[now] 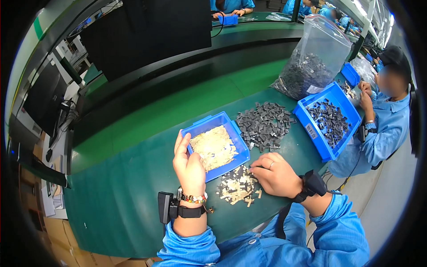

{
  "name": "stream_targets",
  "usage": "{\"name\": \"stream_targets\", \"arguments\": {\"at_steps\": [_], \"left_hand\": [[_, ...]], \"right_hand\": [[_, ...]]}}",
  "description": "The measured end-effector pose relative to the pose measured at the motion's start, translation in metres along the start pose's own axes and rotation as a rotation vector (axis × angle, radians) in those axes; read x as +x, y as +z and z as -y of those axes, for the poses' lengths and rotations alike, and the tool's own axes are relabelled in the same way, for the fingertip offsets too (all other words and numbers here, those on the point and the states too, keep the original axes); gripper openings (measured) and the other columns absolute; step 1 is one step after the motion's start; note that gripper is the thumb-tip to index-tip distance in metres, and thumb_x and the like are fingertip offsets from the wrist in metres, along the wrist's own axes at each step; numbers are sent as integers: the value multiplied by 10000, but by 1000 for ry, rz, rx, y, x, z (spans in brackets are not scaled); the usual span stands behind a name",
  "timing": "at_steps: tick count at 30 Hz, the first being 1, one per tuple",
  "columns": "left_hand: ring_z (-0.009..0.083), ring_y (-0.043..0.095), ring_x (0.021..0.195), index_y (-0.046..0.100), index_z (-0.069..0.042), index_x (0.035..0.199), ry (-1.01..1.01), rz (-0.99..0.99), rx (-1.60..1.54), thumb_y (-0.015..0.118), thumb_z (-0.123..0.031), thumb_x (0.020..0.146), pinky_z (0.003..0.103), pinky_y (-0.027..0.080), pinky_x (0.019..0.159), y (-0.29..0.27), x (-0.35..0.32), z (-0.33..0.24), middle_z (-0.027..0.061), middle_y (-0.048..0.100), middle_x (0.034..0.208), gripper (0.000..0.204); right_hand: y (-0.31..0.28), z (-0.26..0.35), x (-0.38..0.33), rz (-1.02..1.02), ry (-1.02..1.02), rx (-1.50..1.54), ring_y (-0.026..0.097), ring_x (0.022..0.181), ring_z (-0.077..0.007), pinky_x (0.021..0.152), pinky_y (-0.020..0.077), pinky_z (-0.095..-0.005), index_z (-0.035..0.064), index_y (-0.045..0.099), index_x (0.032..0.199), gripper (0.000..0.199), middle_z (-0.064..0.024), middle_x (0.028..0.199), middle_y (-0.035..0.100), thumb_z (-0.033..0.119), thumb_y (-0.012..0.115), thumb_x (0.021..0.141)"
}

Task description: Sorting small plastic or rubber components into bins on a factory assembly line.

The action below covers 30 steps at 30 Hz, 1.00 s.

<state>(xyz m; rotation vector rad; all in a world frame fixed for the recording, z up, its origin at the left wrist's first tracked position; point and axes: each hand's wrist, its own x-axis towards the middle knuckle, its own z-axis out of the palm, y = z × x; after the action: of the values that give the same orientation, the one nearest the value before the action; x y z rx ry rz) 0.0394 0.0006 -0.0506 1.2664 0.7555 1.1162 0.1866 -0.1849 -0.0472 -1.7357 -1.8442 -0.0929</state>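
My left hand (187, 167) grips the left wall of a small blue plastic bin (242, 156), thumb toward the inside and fingers along the outside. Thin pale-yellow pieces (214, 144) cover the bin's floor. In front of the bin lies a loose pile of small pale-yellow and black pieces (238, 189). My right hand (276, 174) rests at the right side of this pile, fingers curled together at its edge. Whatever they pinch is too small to make out. Beyond it spreads a heap of small dark grey parts (264, 127).
A larger blue tray (327, 158) of dark parts stands at the right. Behind it is a clear plastic bag (307, 71) full of dark pieces. A co-worker (384, 120) sits at the right edge. The green tabletop (120, 200) extends left; a black panel (147, 35) rises beyond.
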Motion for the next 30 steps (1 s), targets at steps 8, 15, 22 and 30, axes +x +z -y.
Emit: {"name": "stream_targets", "arguments": {"at_steps": [8,15,22,30], "left_hand": [[273,364,1407,482,144,1329,-37,-53,-58,367,121,723,361,313,1145,-11,6,-11,209,334,1539,617],[260,384,1391,546,103,1293,19,-3,-40,376,142,766,317,321,1116,-3,3,7,182,355,1532,555],[256,325,1429,494,112,1342,32,43,53,382,115,737,331,296,1139,0,-4,4,185,329,1550,615],[265,304,1440,508,96,1339,22,86,33,396,114,749,349,272,1153,0,-4,3,186,328,1548,601]], "right_hand": [[-17,19,-4,135,285,-43,593,881,-283,791,494,-372,39,702,976,197,-74,916,638,53,681,781],[-18,20,-14,190,345,-1,577,874,-289,804,488,-379,50,713,963,211,-92,936,609,166,746,790],[-15,23,-15,234,318,-58,589,880,-279,791,507,-375,34,699,847,91,-88,932,608,106,685,793],[-15,12,-15,196,196,-231,591,843,-272,779,513,-365,11,668,871,141,-93,867,603,53,585,765]]}}
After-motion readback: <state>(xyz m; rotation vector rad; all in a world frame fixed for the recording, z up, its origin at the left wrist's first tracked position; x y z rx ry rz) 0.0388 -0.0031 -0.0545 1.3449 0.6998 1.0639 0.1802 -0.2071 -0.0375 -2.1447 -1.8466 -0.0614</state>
